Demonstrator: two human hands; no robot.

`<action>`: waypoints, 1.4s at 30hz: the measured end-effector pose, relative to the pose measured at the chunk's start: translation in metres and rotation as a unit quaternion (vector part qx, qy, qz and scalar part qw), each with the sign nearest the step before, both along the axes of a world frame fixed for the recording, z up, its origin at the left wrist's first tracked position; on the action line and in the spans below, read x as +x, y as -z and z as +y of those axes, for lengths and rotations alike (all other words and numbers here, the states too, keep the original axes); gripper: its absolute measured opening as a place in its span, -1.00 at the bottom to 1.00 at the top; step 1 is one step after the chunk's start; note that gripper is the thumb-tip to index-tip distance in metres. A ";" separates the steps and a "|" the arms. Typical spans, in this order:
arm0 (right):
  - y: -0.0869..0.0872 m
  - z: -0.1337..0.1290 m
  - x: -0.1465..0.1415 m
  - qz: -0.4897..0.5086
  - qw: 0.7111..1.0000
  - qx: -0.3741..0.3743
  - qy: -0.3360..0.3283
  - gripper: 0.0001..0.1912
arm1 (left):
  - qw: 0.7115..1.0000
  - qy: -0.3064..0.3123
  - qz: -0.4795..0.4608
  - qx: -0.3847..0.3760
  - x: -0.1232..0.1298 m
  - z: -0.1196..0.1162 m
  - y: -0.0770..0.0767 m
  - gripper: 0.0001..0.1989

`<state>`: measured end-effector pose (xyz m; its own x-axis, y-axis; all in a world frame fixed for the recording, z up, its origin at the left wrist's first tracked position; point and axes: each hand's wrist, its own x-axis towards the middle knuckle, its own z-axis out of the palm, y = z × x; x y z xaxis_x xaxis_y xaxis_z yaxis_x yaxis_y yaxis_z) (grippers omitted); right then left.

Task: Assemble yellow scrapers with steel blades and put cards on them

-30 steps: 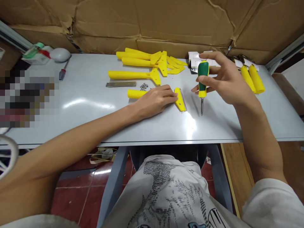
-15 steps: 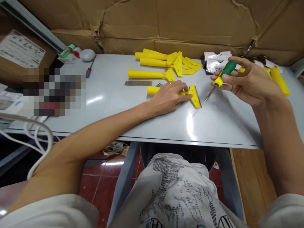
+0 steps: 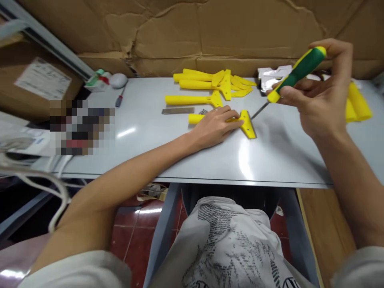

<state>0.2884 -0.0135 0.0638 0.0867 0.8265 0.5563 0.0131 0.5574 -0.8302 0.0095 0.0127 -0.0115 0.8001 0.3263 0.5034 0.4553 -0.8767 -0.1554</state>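
My left hand [image 3: 216, 125] is closed around the neck of a yellow scraper [image 3: 247, 125] that lies on the table, its wide head pointing right. In my right hand [image 3: 322, 96] is a screwdriver [image 3: 303, 70] with a green and yellow handle, tilted so that its shaft runs down to the left. The shaft's tip is beside the scraper head; whether it touches cannot be made out. Just behind my left hand are a small pile of screws [image 3: 203, 111] and a stack of flat metal blades [image 3: 178, 111]. Another yellow scraper [image 3: 189, 100] lies behind them.
Further back are several yellow scrapers and loose yellow head pieces [image 3: 241, 86]. A white package [image 3: 271, 76] stands by the cardboard wall, with yellow handles [image 3: 360, 102] at right. To the left lie a small screwdriver [image 3: 120, 97], a white rounded object [image 3: 119, 80] and white cables [image 3: 57, 188].
My right hand has raised and turned the screwdriver, bringing its tip to the scraper head. My left hand keeps its hold on the scraper. The whole view has shifted slightly.
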 end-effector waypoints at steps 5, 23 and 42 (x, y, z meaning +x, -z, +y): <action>-0.009 -0.016 -0.003 -0.062 0.990 -0.115 -0.050 -0.11 | 0.999 0.016 -0.019 -0.021 -0.003 0.004 0.002 -0.72; -0.004 -0.022 0.001 -0.102 0.977 -0.164 -0.094 -0.12 | 0.999 0.040 -0.035 -0.009 -0.002 0.005 0.003 -0.72; 0.057 0.024 0.005 -0.172 0.975 0.134 -0.039 0.07 | 0.998 0.038 -0.034 -0.025 -0.001 0.006 0.005 -0.67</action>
<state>0.2934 0.0105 0.0066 -0.2008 0.6434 0.7387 0.2141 0.7647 -0.6078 0.0089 0.0183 -0.0161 0.7881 0.2927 0.5415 0.3956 -0.9148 -0.0812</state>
